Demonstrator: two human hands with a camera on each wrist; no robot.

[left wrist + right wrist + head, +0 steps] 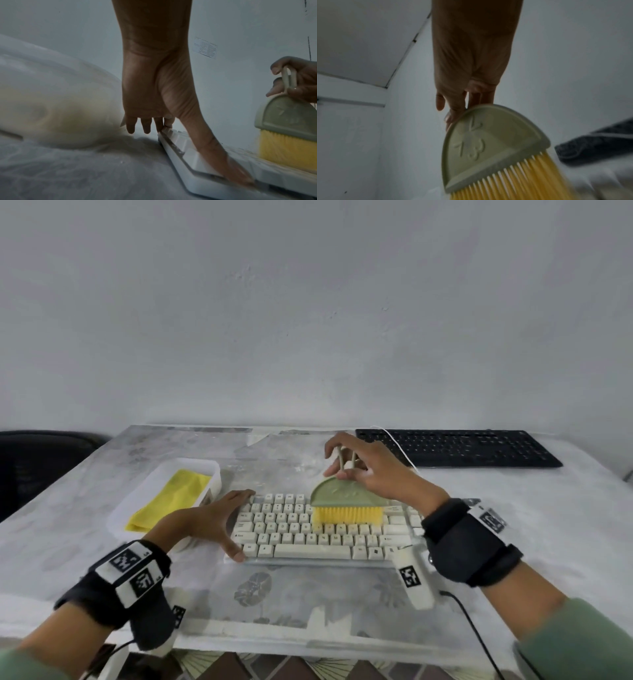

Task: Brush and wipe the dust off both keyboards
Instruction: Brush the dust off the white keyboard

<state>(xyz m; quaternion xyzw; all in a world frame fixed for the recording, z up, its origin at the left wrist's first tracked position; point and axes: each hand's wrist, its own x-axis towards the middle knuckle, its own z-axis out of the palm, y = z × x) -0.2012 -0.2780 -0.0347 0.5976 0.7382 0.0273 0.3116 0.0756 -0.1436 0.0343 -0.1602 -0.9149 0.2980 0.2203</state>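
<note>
A cream keyboard point(301, 534) point(187, 150) lies in front of me on the table. My right hand point(363, 465) point(467, 94) pinches the looped handle of a green brush point(346, 494) point(284, 116) point(489, 146), whose yellow bristles point(347, 516) stand on the middle key rows. My left hand point(212, 522) point(159, 102) holds the keyboard's left end, fingers straight along the far corner and the thumb pressed on the near corner. A black keyboard point(455, 447) point(597, 143) lies at the back right, untouched.
A white tray point(144, 501) holding a folded yellow cloth point(171, 499) sits just left of the cream keyboard, close behind my left hand. A white cable point(399, 445) crosses the black keyboard's left end. A dark chair point(41, 463) stands off the table's left edge.
</note>
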